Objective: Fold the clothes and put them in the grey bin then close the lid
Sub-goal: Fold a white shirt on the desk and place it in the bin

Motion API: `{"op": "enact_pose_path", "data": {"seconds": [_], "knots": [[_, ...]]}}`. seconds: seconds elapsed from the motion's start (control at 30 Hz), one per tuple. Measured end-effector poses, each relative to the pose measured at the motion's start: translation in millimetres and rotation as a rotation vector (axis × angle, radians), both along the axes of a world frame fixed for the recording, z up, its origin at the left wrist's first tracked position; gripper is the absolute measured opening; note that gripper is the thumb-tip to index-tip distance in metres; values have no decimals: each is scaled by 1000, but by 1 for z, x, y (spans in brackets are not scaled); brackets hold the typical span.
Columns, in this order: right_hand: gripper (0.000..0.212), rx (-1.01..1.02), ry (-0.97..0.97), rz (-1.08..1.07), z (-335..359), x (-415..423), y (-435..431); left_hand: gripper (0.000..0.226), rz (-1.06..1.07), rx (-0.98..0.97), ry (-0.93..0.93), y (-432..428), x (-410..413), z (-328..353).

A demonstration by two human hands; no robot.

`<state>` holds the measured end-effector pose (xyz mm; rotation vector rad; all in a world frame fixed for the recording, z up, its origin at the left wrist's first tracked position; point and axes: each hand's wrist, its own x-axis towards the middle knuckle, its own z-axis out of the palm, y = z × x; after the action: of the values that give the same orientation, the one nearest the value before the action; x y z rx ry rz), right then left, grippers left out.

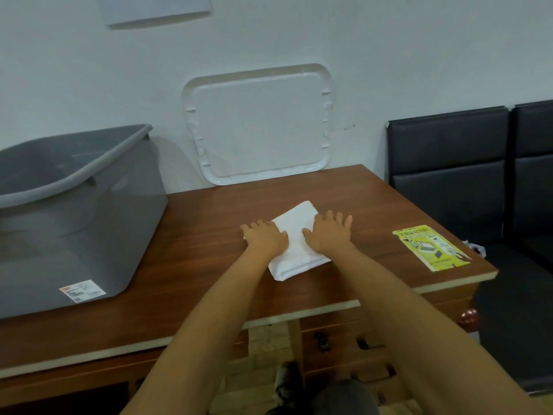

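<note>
Pressing down with fingers spread, the left hand [264, 237] and right hand [328, 235] flatten a folded white cloth [296, 224] at the desk [209, 265] centre. Folding looks finished; next, lifting it calls for a two-handed grip toward the open grey bin [89, 235] at nine o'clock, with its lid [260, 127] leaning at twelve.

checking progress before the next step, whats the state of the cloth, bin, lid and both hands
white cloth, folded, flat on the table, under both hands
grey bin, open, upright on the table, lid off
lid, leaning against the wall behind the table
left hand, open, flat on the cloth
right hand, open, flat on the cloth
</note>
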<state>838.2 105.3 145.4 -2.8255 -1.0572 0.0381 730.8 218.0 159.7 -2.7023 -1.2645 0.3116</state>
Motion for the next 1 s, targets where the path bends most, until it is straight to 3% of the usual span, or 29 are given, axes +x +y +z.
{"op": "enact_pose_path", "data": {"seconds": [0.17, 0.23, 0.33, 0.4, 0.47, 0.6, 0.73, 0.87, 1.0], "knots": [[60, 6, -34, -114, 24, -36, -16, 47, 26, 42, 443, -27, -34, 40], [66, 38, 18, -178, 32, -51, -19, 47, 50, 67, 451, -30, -49, 51], [76, 114, 271, -278, 33, -66, -17, 54, 101, 97, 398, -28, -73, 50], [83, 188, 422, -333, 34, -75, -15, 65, 151, 93, 254, -24, -90, 42], [86, 223, 500, -331, 30, -77, -7, 64, 148, 41, -18, -14, -101, 27], [69, 234, 552, -293, 36, -82, 1, 59, 198, -305, -495, 1, -102, 22], [41, 406, 605, -338, 34, -70, 2, 67, 375, -740, -653, 7, -94, 37], [40, 529, 673, -337, 34, -53, 9, 77, 407, -1000, -814, 27, -88, 33], [49, 607, 714, -312, 31, -35, 23, 72, 424, -1108, -1028, 43, -78, 30]]}}
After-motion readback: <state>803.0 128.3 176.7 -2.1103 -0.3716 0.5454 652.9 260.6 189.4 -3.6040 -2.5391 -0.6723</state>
